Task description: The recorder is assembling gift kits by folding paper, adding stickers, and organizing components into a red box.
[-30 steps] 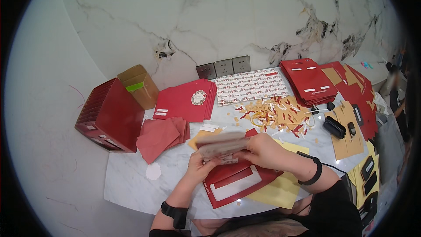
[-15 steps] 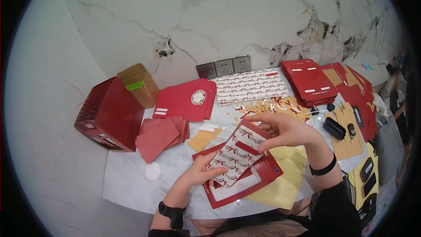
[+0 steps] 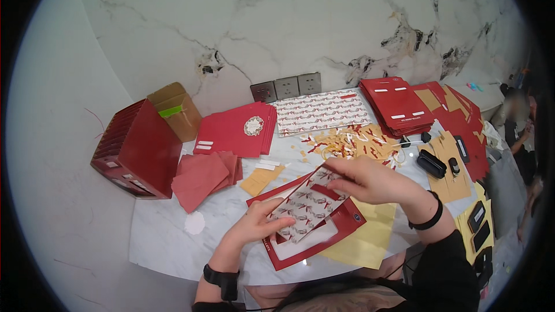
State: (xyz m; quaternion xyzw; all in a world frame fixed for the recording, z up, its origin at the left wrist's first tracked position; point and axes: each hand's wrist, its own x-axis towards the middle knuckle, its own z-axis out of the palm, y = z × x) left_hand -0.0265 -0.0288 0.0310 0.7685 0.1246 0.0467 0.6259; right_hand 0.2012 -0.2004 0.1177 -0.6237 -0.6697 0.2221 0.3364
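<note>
My left hand (image 3: pixel 254 222) grips the lower left of a floral-patterned card piece (image 3: pixel 303 214) with a red slot, thumb lying on its front. My right hand (image 3: pixel 370 179) pinches its upper end with bent fingers. The piece is tilted diagonally over a red folder (image 3: pixel 344 234) with a white panel. A yellow sheet (image 3: pixel 373 234) lies partly under that folder. Just left of these are a small tan envelope (image 3: pixel 257 179) and loose red squares (image 3: pixel 196 182). Part of what my fingers hold is hidden behind the card.
A red slotted box (image 3: pixel 147 156) and cardboard box (image 3: pixel 182 115) stand left. Red folder stacks (image 3: pixel 225 127) (image 3: pixel 393 104), a patterned board (image 3: pixel 321 110) and paper scraps (image 3: pixel 341 141) lie behind. Phones (image 3: pixel 478 234) and a black case (image 3: pixel 430 164) sit right; another person (image 3: pixel 520 144) is beyond.
The patterned piece has swung from nearly level and blurred to a diagonal with its face showing. My right fingers have closed further on its upper end. The view has shifted slightly.
</note>
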